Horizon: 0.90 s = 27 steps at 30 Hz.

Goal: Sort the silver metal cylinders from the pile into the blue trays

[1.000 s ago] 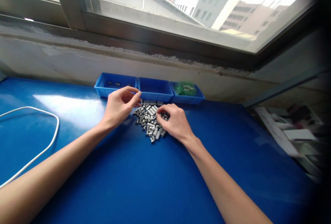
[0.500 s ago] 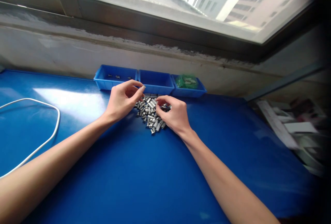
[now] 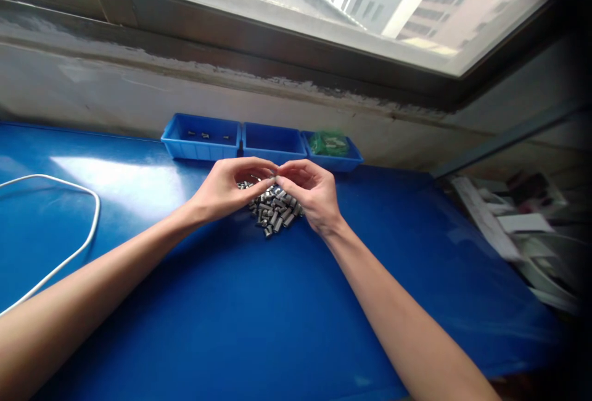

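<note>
Above a pile of small silvery metal pieces [image 3: 276, 213], some hexagonal and some round-headed, my two hands meet fingertip to fingertip. My left hand [image 3: 234, 186] pinches with thumb and fingers at the meeting point. From the other side my right hand [image 3: 311, 190] is closed in a pinch too. Whatever sits between the fingertips is too small and covered to make out. The upper part of the pile is hidden behind both hands.
Behind the pile stand a blue bin [image 3: 201, 149] with a few small screws, a middle blue bin [image 3: 274, 153], and a right one holding a green plastic bag [image 3: 329, 143]. A white cable [image 3: 95, 222] curves at left. Papers [image 3: 525, 223] lie at far right.
My hands have come together; the left moved right and slightly down, and the right rose a little. Fingertips that were apart now touch. The view has shifted slightly.
</note>
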Each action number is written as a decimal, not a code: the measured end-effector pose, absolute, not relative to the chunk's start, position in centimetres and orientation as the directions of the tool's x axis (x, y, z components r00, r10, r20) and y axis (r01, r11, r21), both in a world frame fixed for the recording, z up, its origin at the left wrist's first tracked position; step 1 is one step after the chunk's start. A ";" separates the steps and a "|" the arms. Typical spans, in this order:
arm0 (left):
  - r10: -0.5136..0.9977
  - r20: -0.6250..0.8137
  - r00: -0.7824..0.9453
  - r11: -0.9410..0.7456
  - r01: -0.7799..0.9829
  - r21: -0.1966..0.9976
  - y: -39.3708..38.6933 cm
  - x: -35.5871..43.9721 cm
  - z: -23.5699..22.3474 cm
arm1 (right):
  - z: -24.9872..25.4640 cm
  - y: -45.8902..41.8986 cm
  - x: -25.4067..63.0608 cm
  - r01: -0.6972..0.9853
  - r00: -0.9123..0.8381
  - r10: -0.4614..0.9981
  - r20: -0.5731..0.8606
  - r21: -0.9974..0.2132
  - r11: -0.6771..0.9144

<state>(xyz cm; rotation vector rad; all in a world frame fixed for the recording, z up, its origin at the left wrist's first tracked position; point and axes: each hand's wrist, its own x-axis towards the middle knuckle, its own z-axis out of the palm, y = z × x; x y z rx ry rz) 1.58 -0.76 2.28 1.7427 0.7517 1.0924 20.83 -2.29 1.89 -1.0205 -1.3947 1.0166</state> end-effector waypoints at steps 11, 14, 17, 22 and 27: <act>0.931 0.363 0.037 -0.365 0.092 0.927 1.3 0.2 2.1 | 2.1 -2.2 21.5 0.391 -0.056 0.931 0.361 -0.850 0.353; 0.923 0.343 -0.172 -0.333 0.088 0.939 2.3 -0.7 1.5 | 1.9 -2.1 22.3 0.697 -0.177 0.877 0.448 -0.572 0.433; 0.923 0.297 -0.243 -0.302 0.017 0.953 2.8 -1.0 1.1 | 1.5 -2.1 22.6 0.769 -0.295 0.853 0.431 -0.423 0.479; 0.936 0.285 -0.207 -0.295 -0.019 0.955 2.2 -0.3 1.3 | 1.1 -2.0 22.3 0.773 -0.317 0.845 0.430 -0.399 0.493; 0.948 0.316 -0.020 -0.315 0.036 0.948 1.1 0.7 1.7 | 1.0 -2.0 22.1 0.770 -0.293 0.865 0.407 -0.436 0.466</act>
